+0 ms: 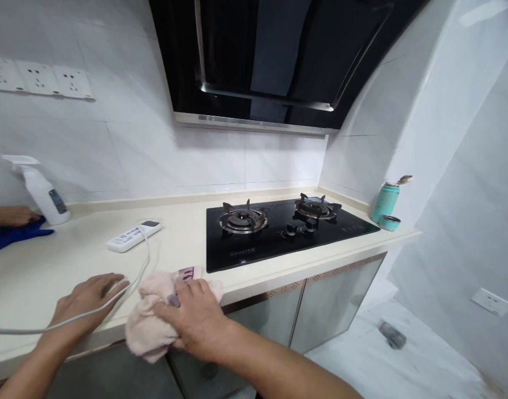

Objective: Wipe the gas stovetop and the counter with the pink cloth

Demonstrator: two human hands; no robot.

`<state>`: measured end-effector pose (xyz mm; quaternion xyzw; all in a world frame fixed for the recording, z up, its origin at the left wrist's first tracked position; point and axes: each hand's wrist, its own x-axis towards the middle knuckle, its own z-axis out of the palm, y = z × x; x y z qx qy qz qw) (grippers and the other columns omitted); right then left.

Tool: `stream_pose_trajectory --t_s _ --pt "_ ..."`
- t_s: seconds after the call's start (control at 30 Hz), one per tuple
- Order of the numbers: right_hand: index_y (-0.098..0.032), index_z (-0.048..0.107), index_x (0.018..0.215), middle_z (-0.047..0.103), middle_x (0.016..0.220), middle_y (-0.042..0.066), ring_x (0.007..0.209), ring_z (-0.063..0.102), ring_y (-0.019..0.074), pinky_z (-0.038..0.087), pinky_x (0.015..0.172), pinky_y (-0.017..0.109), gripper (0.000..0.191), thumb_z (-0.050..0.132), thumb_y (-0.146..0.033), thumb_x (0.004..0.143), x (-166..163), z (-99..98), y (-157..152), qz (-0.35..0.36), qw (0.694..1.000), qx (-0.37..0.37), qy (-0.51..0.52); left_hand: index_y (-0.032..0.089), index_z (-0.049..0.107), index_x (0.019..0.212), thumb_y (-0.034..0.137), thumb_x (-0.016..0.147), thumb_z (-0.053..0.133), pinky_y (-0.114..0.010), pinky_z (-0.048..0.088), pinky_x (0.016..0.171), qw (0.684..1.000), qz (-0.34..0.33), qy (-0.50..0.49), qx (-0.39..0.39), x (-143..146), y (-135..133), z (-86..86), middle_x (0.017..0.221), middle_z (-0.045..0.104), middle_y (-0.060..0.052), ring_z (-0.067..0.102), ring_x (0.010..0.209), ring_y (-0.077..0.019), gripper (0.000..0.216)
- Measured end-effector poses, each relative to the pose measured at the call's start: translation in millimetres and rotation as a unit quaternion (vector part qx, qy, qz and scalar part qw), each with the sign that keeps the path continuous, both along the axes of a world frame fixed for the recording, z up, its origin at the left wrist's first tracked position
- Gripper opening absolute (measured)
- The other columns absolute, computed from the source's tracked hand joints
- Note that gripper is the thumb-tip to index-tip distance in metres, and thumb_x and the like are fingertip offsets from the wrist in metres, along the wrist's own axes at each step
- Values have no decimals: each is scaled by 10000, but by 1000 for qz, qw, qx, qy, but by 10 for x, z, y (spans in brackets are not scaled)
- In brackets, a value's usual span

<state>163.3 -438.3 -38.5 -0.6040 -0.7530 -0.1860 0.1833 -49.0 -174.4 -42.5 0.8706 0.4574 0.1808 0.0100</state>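
Observation:
My right hand [196,318] is closed on a pale pink cloth [152,321] at the front edge of the cream countertop [71,260], just left of the black gas hob [279,227]. The cloth hangs partly over the counter's edge. My left hand [87,299] lies flat on the counter with its fingers stretched out, resting beside a white cable [112,302] that runs under my wrist.
A white power strip [133,235] lies mid-counter. A white spray bottle [41,191] stands at the back left, where another person's hand [13,216] rests on a blue cloth [13,235]. A teal flask [385,202] stands right of the hob. A black extractor hood [279,55] hangs above.

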Motion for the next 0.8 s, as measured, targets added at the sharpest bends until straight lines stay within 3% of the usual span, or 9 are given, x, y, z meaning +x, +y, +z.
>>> stream_pose_trajectory --t_s 0.3,0.63,0.8 --pt "-324 481 1491 512 1407 124 1232 499 310 412 1060 475 825 879 -430 777 1002 -98 -666 -32 996 -37 69 257 660 1285 707 939 372 -579 340 1221 999 -1 -16 -47 7 -162 95 1498 608 -119 491 1437 -350 636" --pt "-276 581 1378 523 1448 126 1337 473 347 368 1129 504 799 785 -177 612 2287 -215 -1565 -212 968 -42 128 271 613 1362 777 880 379 -622 331 1222 998 23 1 -57 77 -305 178 1555 562 -111 451 1475 -368 736" --pt "-269 594 1336 548 1390 116 1298 495 339 393 1098 484 728 745 -201 627 2538 -221 -1713 -243 959 -55 137 220 336 1614 813 847 363 -652 358 1150 999 21 27 -39 127 -400 237 1597 515 -181 422 1495 -456 970"
